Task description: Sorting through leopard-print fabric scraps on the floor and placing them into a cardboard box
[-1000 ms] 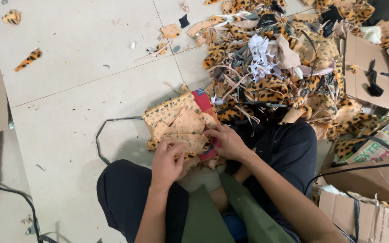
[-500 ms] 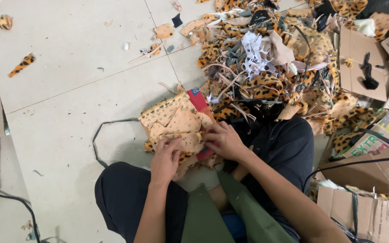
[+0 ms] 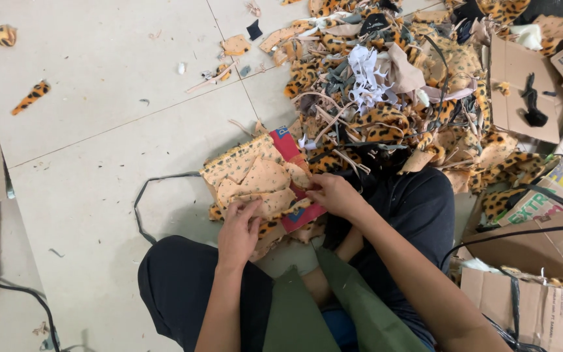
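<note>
While both hands work, a stack of leopard-print fabric pieces (image 3: 255, 182) lies on the floor just beyond the knees.
Left hand (image 3: 239, 228) pinches the stack's near edge; right hand (image 3: 333, 194) grips its right edge over red cardboard (image 3: 298, 179). Bare tile floor (image 3: 92, 143) opens left; a scrap heap (image 3: 392, 85) crowds the far right.

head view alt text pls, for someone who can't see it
A seated person's left hand and right hand hold a stack of tan fabric pieces over a tiled floor, beside a heap of leopard-print scraps and cardboard boxes.
</note>
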